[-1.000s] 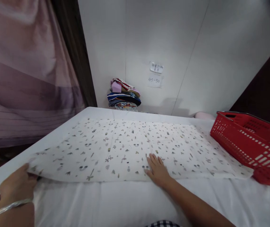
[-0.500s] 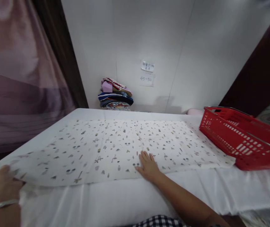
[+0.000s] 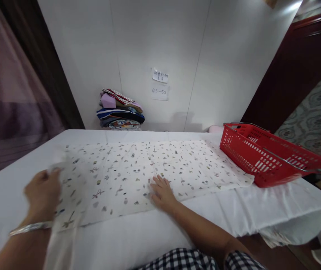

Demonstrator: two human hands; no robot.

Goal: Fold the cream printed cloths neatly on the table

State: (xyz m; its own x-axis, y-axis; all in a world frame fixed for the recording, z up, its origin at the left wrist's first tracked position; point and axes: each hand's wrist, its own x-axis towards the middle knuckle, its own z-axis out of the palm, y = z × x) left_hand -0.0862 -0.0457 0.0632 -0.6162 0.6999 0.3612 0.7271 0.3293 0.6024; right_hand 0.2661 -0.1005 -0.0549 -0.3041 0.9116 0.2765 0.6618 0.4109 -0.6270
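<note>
A white cloth (image 3: 138, 172) printed with small plants and shapes lies spread over the white-covered table (image 3: 17, 165). At its left end, my left hand (image 3: 44, 191) is closed on the cloth's edge and lifts it, so that end folds up and inward; motion blurs the raised part. A silver bangle (image 3: 31, 228) circles my left wrist. My right hand (image 3: 162, 193) rests flat, fingers apart, on the cloth near its front edge, about the middle.
A red plastic basket (image 3: 261, 153) with metal handles stands at the table's right, touching or close beside the cloth's right end. Folded fabrics (image 3: 121, 110) are stacked beyond the back edge by the wall. A pinkish curtain (image 3: 14, 112) hangs at the left.
My left hand has moved rightward and up, bringing the cloth's left end inward. My right hand stays flat on the cloth. The view has turned somewhat to the right.
</note>
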